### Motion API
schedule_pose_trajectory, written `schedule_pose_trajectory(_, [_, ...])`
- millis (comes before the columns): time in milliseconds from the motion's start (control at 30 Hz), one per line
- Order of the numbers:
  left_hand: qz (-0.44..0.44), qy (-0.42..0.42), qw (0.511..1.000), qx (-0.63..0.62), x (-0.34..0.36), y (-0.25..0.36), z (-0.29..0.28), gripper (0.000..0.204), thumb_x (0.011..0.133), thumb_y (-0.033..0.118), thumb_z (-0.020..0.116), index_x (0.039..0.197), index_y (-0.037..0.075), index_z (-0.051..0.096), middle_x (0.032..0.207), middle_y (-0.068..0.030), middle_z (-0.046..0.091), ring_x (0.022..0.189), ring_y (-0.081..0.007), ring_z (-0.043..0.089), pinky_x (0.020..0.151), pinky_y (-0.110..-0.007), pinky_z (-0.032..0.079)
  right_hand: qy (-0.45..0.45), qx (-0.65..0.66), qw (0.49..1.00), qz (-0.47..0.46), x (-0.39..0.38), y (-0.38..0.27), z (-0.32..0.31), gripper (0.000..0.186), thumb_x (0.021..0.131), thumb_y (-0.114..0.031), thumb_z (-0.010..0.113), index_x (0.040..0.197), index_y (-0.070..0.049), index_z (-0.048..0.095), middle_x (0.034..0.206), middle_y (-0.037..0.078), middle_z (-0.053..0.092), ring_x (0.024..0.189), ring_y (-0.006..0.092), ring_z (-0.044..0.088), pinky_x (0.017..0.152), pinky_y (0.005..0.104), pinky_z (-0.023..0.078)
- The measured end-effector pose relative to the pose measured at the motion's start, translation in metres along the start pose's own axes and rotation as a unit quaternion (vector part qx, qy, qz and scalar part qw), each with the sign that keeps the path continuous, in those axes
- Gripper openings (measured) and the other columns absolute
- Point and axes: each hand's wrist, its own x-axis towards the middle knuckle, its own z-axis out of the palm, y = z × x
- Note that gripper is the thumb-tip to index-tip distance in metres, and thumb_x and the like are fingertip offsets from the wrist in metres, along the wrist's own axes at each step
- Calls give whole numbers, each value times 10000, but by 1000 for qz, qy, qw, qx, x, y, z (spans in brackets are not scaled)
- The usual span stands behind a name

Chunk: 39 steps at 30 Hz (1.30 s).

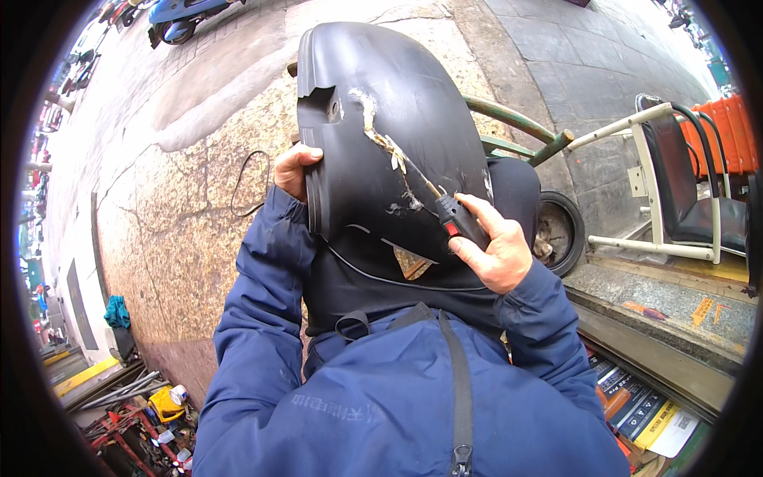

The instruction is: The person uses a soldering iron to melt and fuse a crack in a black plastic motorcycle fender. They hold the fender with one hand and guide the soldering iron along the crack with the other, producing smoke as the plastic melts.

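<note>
A large curved black plastic panel (405, 95) rests on my lap, with a ragged pale, crusted seam running down its face. My left hand (296, 168) is closed round the panel's left edge, thumb on top. In my right hand (497, 254) is a black corded handheld tool (459, 219) with a red switch and a long thin metal tip. The tip lies on the damaged seam, pointing up and to the left.
A black tire (566, 215) lies right of my legs, beside a metal-framed chair (687, 207) and orange barriers (719, 127). Green metal tubing (517, 119) shows behind the panel. A blue scooter (179, 16) stands at upper left. Tools and red metal parts (135, 437) are at lower left.
</note>
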Motion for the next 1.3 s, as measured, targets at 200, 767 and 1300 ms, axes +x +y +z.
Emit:
schedule_pose_trajectory(200, [0, 23, 999, 36, -8, 0, -18, 387, 829, 86, 608, 1148, -126, 667, 1108, -258, 733, 973, -370, 739, 937, -506, 608, -13, 1, 999, 47, -15, -3, 11, 579, 899, -27, 751, 1428, 20, 522, 1125, 156, 724, 1033, 161, 666, 946, 301, 511])
schedule_pose_trajectory(767, [34, 136, 986, 91, -6, -4, -20, 206, 830, 64, 655, 993, -41, 727, 992, -169, 752, 911, -280, 744, 887, -458, 619, 12, -29, 997, 65, -26, -5, 25, 563, 900, -74, 751, 1409, 19, 530, 1109, 211, 731, 1018, 238, 719, 933, 332, 530])
schedule_pose_trajectory(1300, [20, 129, 987, 90, -7, 0, -11, 232, 841, 37, 639, 1032, -70, 718, 1025, -196, 751, 924, -303, 750, 886, -463, 629, 54, -26, 998, -3, -28, 7, 35, 573, 886, -129, 774, 1391, 2, 536, 985, 263, 735, 877, 381, 764, 786, 385, 587])
